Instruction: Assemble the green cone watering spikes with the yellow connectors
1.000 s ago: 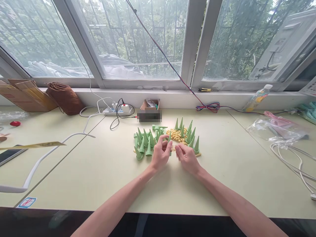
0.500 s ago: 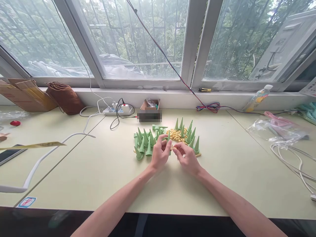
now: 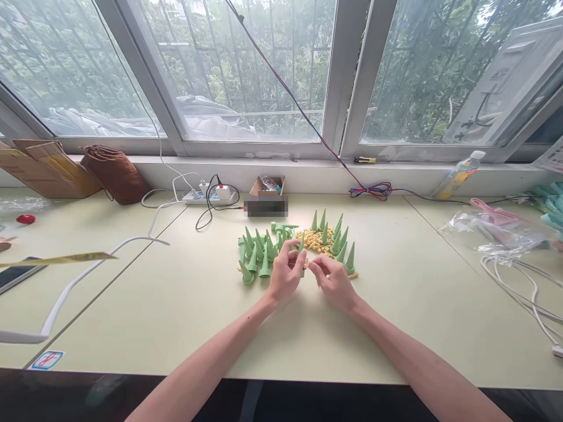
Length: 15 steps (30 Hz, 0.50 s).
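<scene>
My left hand (image 3: pixel 284 275) is closed round a green plastic cone-shaped spike (image 3: pixel 301 241), its tip pointing up past the fingers. Thumb and forefinger of my right hand (image 3: pixel 335 283) are pinched together at a small tan peg (image 3: pixel 307 264) against the side of that spike. Several green spikes stand and lie to the left, one upright spike (image 3: pixel 264 266) among them. Behind my right hand lies a heap of tan pegs (image 3: pixel 317 241), with more green spikes (image 3: pixel 350 258) around its right side. The inner fingers of both hands are partly hidden.
An open small box (image 3: pixel 266 205) stands at the back, beside a power strip (image 3: pixel 210 198) with cables. A white cable (image 3: pixel 73 284) and a phone (image 3: pixel 20 276) lie on the left. On the right are a plastic bag (image 3: pixel 497 231), coiled white cables (image 3: pixel 521 281) and a bottle (image 3: pixel 460 176).
The right fingertips have shifted very slightly right, away from the spike's side. My left hand keeps its place with the spike in it.
</scene>
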### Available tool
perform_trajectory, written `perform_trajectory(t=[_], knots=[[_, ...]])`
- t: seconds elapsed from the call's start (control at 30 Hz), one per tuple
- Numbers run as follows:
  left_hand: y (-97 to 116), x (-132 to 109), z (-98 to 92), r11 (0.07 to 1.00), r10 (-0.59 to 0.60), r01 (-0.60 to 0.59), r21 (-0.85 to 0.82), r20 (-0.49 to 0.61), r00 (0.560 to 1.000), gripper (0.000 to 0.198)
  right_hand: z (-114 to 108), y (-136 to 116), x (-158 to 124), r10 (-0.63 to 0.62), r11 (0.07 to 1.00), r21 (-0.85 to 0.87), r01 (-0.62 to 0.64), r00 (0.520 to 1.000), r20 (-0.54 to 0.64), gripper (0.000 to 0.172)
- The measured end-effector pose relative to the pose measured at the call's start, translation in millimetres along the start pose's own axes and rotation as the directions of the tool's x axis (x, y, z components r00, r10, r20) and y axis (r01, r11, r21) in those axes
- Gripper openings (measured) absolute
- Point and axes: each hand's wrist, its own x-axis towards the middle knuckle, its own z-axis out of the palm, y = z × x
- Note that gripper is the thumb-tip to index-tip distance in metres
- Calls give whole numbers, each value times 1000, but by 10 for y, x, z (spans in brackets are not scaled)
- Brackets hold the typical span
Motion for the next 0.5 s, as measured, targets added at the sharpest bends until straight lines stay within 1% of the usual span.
perform_trajectory(t=[0.23, 0.33, 0.4, 0.5], knots=[[11, 5, 6, 1000, -21, 21, -20, -5, 1000, 32, -1, 1, 2, -8, 1000, -12, 8, 1000, -15, 39], [22, 9, 10, 999, -25, 24, -35, -17, 1000, 32, -1, -16, 1, -11, 1000, 7, 12, 999, -39, 33], [22, 14, 11, 998, -37, 35, -59, -29, 999, 32, -1, -32, 2, -17, 1000, 20, 18, 999, -35, 26], [11, 23, 10, 995, -56, 52, -90, -45, 997, 34, -1, -50, 5, -32, 999, 26, 32, 999, -15, 22]])
